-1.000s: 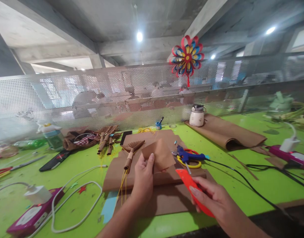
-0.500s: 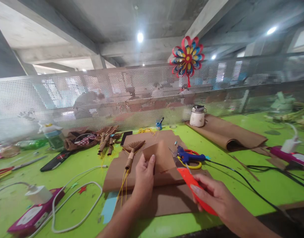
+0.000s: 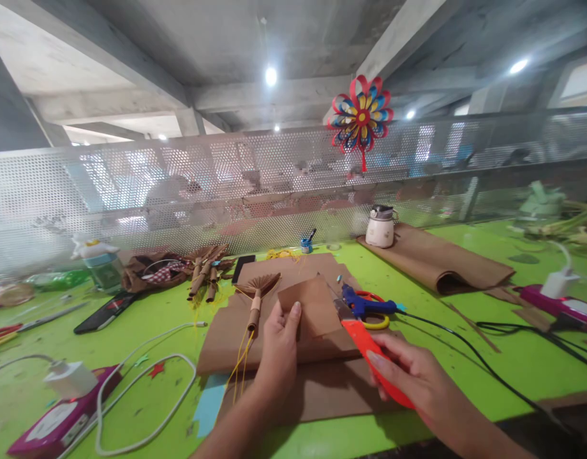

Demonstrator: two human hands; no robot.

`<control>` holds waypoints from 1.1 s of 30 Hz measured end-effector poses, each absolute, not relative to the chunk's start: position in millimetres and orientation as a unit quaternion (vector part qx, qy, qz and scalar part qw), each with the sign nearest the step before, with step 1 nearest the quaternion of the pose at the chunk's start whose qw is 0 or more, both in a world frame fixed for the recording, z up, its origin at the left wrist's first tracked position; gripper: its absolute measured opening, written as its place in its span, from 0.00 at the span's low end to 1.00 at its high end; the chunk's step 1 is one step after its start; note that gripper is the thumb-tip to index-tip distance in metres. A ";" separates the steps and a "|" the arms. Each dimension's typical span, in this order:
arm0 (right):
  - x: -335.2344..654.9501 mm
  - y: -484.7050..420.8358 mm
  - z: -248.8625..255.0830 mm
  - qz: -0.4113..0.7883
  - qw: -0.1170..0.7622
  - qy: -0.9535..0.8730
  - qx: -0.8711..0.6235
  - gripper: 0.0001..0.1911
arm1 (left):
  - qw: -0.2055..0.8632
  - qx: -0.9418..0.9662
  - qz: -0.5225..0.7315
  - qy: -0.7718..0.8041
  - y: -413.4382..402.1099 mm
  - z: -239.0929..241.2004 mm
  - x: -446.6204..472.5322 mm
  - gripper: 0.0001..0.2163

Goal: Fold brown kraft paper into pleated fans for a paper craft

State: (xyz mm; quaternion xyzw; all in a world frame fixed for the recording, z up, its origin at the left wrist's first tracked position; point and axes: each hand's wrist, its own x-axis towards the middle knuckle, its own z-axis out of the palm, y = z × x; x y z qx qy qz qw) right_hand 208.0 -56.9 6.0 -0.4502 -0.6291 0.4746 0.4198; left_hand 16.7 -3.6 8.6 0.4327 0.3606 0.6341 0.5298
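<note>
My left hand [image 3: 278, 347] pinches a small folded piece of brown paper [image 3: 312, 307] and holds it upright above a stack of brown paper sheets [image 3: 274, 357]. In my right hand [image 3: 411, 376] is an orange utility knife [image 3: 367, 347], fingers wrapped round its handle. Its blade end rests against the right edge of the brown piece. A folded brown paper fan [image 3: 258, 290] with yellow strings lies just left of my left hand.
A blue glue gun [image 3: 365, 305] with a black cord lies on yellow-handled scissors behind the knife. Rolled brown paper [image 3: 437, 261] and a white jar [image 3: 380, 226] sit far right. Chargers, white cables and a black phone [image 3: 99, 312] lie left on the green table [image 3: 466, 357]. A perforated metal screen [image 3: 178, 191] runs along the back.
My right hand has brought the orange knife up and left until its tip meets the brown paper's edge. My left hand has kept the paper nearly still.
</note>
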 end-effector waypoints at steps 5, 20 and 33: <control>208.1 -58.5 3.1 0.484 0.445 -0.604 -0.450 0.18 | 0.538 0.439 0.629 0.350 -1.2 6.8 15.8 0.17; 202.8 -52.2 5.9 0.484 0.434 -0.621 -0.437 0.19 | 0.519 0.449 0.634 0.357 -3.6 7.1 16.7 0.18; 252.6 -34.9 15.7 0.496 0.504 -0.537 -0.460 0.19 | 0.568 0.401 0.619 0.366 -4.0 11.2 18.5 0.20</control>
